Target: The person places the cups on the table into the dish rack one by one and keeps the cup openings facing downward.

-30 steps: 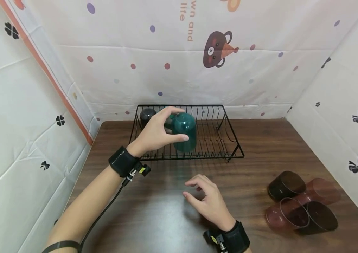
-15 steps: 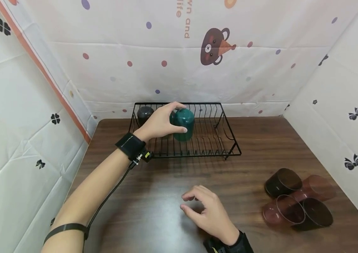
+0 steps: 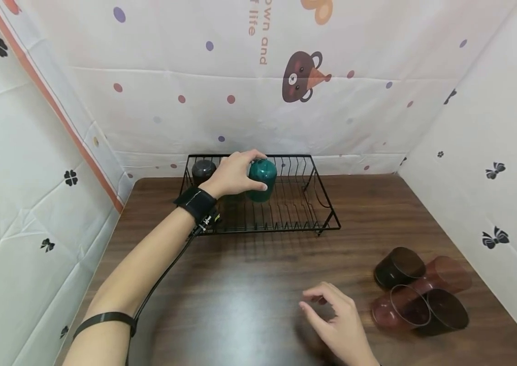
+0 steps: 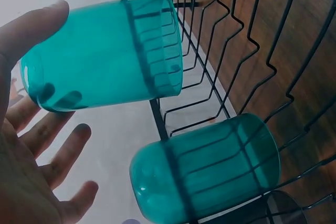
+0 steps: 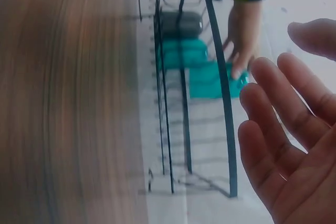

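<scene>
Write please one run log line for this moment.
left hand: holds teal cup over black rack | right hand: free, above table | brown cups: lying beside it

My right wrist view smears the tabletop [image 5: 63, 98] into blur. In the head view, my left hand [image 3: 233, 174] hides the second teal cup behind it.

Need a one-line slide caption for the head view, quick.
Left hand holds a teal cup inside the black dish rack; right hand hovers open over the table.

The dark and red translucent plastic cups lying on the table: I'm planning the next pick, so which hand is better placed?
Right hand: it hovers open beside those cups, while the left hand grips the teal cup.
</scene>
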The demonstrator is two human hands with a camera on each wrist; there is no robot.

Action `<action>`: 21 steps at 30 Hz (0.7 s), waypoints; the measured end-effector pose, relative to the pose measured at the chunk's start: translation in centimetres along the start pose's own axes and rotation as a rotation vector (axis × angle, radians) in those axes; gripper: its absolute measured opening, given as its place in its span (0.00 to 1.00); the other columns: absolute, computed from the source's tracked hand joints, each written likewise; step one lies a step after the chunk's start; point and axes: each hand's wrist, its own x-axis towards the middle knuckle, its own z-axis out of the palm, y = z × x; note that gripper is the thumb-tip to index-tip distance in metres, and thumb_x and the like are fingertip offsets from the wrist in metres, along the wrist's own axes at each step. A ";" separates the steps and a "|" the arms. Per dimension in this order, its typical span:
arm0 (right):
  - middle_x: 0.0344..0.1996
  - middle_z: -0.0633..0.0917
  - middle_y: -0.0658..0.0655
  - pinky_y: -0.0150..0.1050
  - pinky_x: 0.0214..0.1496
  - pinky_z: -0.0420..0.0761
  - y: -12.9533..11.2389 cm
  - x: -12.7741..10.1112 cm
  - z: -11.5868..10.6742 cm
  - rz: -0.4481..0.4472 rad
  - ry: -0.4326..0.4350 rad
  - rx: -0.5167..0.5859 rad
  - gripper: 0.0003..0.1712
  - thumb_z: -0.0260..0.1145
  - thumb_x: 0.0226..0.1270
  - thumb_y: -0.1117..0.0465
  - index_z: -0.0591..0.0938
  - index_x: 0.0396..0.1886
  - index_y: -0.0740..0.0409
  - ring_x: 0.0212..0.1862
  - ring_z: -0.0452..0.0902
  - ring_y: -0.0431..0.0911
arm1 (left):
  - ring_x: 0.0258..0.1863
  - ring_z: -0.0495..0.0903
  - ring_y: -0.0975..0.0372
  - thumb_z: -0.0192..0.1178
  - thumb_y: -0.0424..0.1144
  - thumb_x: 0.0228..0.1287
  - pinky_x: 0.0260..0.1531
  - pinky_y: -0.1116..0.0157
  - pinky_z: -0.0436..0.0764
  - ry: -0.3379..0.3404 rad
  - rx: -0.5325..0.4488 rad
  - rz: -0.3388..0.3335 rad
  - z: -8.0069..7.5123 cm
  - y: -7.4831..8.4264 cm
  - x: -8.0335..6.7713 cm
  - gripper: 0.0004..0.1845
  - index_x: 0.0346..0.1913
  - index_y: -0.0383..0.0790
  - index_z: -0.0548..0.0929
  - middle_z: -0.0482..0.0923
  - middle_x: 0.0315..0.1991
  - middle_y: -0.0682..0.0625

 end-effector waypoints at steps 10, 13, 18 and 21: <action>0.30 0.85 0.51 0.27 0.32 0.74 -0.6 -0.8 -2.0 -0.023 0.189 -0.127 0.26 0.77 0.38 0.82 0.86 0.37 0.54 0.31 0.76 0.36 | 0.62 0.74 0.51 0.71 0.59 0.60 0.69 0.40 0.57 -0.013 0.073 -0.022 0.0 -1.0 1.0 0.40 0.73 0.55 0.69 0.79 0.63 0.50; 0.28 0.84 0.53 0.29 0.28 0.71 -1.7 -0.5 -2.1 -0.034 0.256 -0.126 0.24 0.75 0.37 0.84 0.85 0.34 0.60 0.29 0.74 0.36 | 0.63 0.74 0.52 0.70 0.59 0.61 0.70 0.40 0.56 -0.039 0.098 -0.020 0.2 -1.5 1.4 0.40 0.74 0.55 0.67 0.78 0.65 0.50; 0.25 0.82 0.57 0.30 0.22 0.66 -2.7 0.0 -2.5 -0.128 0.353 -0.073 0.07 0.73 0.51 0.79 0.84 0.30 0.70 0.27 0.70 0.35 | 0.65 0.72 0.49 0.70 0.58 0.62 0.71 0.37 0.53 -0.060 0.113 -0.029 0.6 -1.8 1.9 0.40 0.74 0.54 0.67 0.76 0.67 0.50; 0.25 0.82 0.57 0.28 0.20 0.63 -1.8 -0.5 -3.1 -0.156 0.404 -0.074 0.04 0.73 0.57 0.75 0.84 0.28 0.72 0.26 0.69 0.34 | 0.66 0.71 0.48 0.70 0.58 0.62 0.72 0.35 0.50 -0.062 0.142 -0.045 0.7 -2.0 2.0 0.40 0.74 0.54 0.66 0.75 0.68 0.50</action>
